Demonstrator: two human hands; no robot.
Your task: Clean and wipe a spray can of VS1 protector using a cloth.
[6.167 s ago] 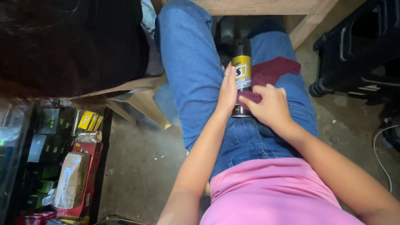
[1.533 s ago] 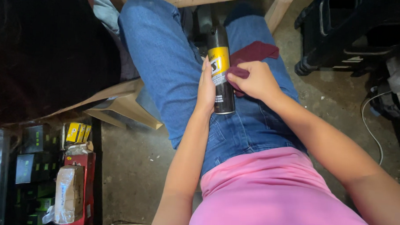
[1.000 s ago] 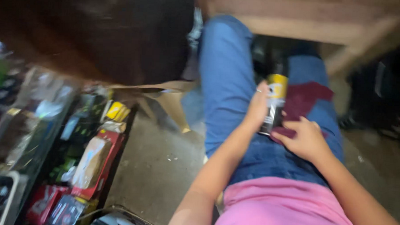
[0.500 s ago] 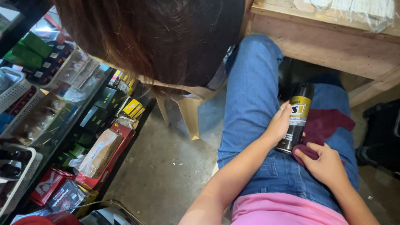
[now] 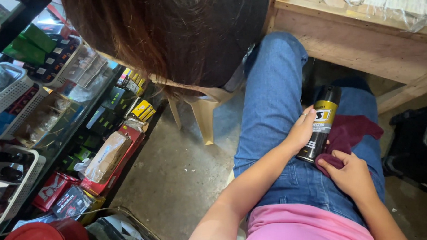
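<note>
Two hands [image 5: 300,135] on a lap, grey concrete floor [image 5: 183,166] beside.

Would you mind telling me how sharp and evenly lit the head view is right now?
Head view: sharp on the spray can, left hand and right hand; bright on the wooden table, dimmer over the shelves; dark hair fills the top.

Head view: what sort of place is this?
Probably a small shop or stockroom: packaged goods crowd low shelves, white wire baskets hold more stock, and a wooden counter stands above the seated person's knees.
</note>
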